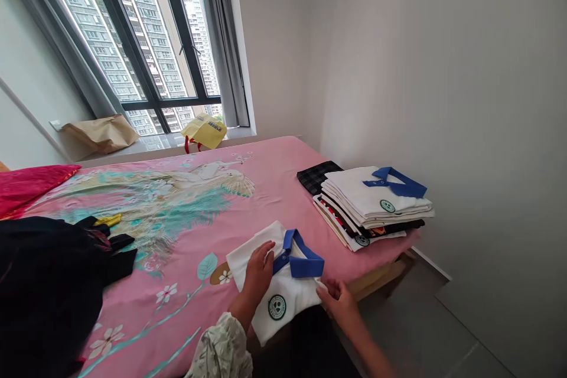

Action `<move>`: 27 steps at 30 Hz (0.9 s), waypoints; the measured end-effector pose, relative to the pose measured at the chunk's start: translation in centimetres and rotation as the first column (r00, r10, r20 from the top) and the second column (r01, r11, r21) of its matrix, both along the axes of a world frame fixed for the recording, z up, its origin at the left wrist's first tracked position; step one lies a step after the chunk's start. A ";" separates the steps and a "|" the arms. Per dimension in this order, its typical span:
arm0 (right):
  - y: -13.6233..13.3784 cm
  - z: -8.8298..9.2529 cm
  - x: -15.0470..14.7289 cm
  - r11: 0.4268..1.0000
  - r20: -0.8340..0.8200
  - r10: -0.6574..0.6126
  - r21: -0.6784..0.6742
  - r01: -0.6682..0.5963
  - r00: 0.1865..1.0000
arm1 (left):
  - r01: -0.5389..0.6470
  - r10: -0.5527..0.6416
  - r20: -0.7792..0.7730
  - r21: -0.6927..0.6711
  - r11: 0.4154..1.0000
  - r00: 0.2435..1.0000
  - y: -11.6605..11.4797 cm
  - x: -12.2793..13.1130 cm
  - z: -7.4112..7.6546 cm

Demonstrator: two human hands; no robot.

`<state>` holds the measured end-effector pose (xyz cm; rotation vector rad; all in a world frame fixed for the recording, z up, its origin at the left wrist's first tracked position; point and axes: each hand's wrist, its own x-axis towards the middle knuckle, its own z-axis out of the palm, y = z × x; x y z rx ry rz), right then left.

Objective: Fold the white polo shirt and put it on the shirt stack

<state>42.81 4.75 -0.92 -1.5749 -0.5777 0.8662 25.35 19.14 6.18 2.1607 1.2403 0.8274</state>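
A white polo shirt (261, 236) with a blue collar and a round green badge lies at the bed's near edge, its lower part hanging over the edge. My left hand (257, 274) rests on the shirt beside the collar, fingers stretched out and slightly bent. At the shirt's right edge, just below the collar, my right hand (339, 301) pinches the white cloth between thumb and fingers. To the right stands a stack of folded shirts (349, 189), topped by another white polo with a blue collar and the same kind of badge.
A pink bedspread (274, 183) with bird and flower prints covers the bed. Dark clothes (48, 289) are heaped at the left, near a red pillow (35, 186). A brown paper bag (104, 133) and a yellow bag (204, 130) are by the window. The wall (434, 100) borders the right side.
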 end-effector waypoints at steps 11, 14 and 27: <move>0.8 0.7 -2.0 0.998 -0.165 -0.016 0.052 0.025 0.986 | 0.103 -0.135 -0.554 -0.087 0.991 0.821 10.6 6.4 2.3; 1.2 -0.2 -2.0 0.998 -0.143 0.001 0.068 0.008 0.990 | 0.158 -0.206 -0.643 -0.132 0.979 0.738 12.1 7.7 2.9; -0.2 7.0 -8.2 0.961 0.205 0.115 0.226 -0.161 0.972 | 0.274 -0.201 -0.622 0.023 0.961 0.757 12.2 -0.6 11.7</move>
